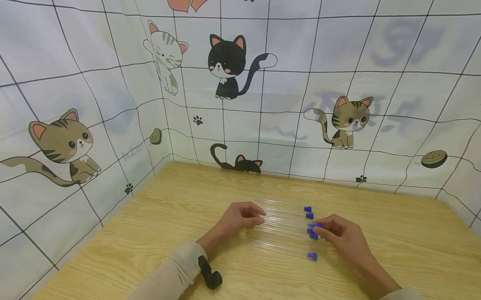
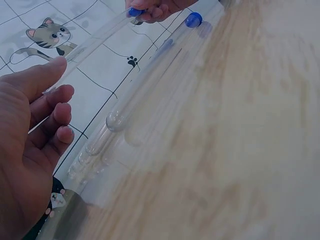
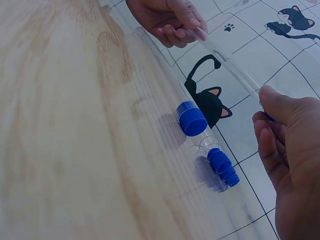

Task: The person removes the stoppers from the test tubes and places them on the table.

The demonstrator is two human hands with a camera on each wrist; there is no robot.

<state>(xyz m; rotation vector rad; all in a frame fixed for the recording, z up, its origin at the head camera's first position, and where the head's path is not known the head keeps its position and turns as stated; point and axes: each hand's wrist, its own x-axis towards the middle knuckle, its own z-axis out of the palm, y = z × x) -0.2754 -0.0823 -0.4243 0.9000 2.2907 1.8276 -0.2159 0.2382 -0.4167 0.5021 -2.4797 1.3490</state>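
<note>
1. While both forearms are reaching over the wooden table [image 1: 402,228], the left hand [image 1: 237,218] and the right hand [image 1: 341,237] are sharing one clear tube [image 1: 285,222], each at an opposite end.
2. The left hand is pinching the tube's rounded closed end between thumb and fingertips [image 3: 176,33]; in the left wrist view its other fingers are lying loosely curled beside the glass.
3. The right hand is gripping the capped end, with thumb and fingers folded around the blue cap [image 2: 135,11], so only a sliver of blue is showing.
4. The held tube is hanging just above the table, roughly level, over the row of other tubes.
5. The spare tubes [image 1: 280,248] are lying side by side on the table between the two hands, parallel to one another, their blue stoppers [image 3: 192,118] all pointing toward the right hand.
6. The nearest of them is lying a little apart from the rest, closer to the person, with its stopper [image 1: 312,256] showing plainly.
7. How many tubes are lying in the row is hard to tell, since the clear glass is blurring into the wood.
8. A cloth backdrop printed with cartoon cats [image 1: 228,64] is standing behind and to the left of the table.
9. Pale sleeves [image 1: 170,276] are covering both arms, and a dark wrist camera mount [image 1: 210,274] is sitting at the left cuff.
</note>
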